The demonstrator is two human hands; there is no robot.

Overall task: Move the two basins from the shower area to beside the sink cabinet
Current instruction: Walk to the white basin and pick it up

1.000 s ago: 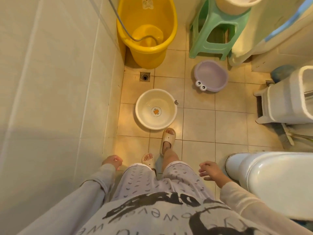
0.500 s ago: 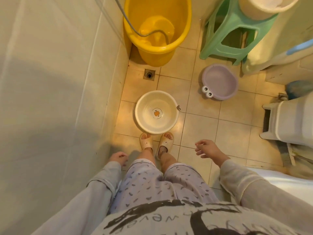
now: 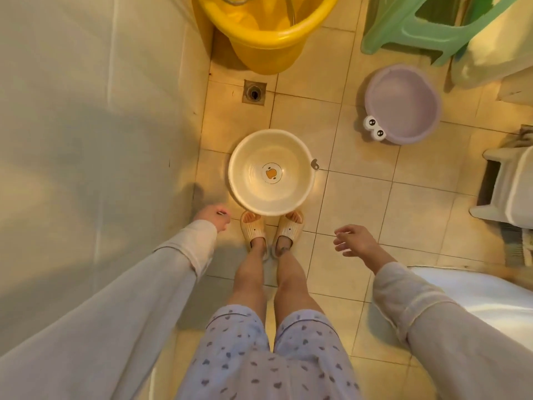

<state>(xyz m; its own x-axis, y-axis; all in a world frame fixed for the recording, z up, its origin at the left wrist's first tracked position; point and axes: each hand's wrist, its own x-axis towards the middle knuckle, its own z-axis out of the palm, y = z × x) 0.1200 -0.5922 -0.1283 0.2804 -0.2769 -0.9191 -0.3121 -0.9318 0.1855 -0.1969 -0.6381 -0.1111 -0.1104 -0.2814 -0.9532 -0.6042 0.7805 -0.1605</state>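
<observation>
A round cream basin [image 3: 245, 183] with an orange duck mark in its bottom sits on the tiled floor, right in front of my slippered feet. A purple basin [image 3: 403, 105] with cartoon eyes on its rim rests farther off to the right. My left hand [image 3: 215, 219] hangs low left of the cream basin, fingers loosely curled, holding nothing. My right hand [image 3: 353, 241] hovers to the lower right of the cream basin with fingers spread, empty. Neither hand touches a basin.
A tall yellow tub [image 3: 268, 33] with a shower hose in it stands at the top, next to a green stool [image 3: 418, 27]. A floor drain [image 3: 254, 92] lies behind the cream basin. The tiled wall [image 3: 86, 140] runs along the left. A white bin [image 3: 516, 186] and toilet [image 3: 476, 298] are on the right.
I have stepped up to the cream basin and bent lower over it. Both hands have come forward and down toward it, the right one opening its fingers.
</observation>
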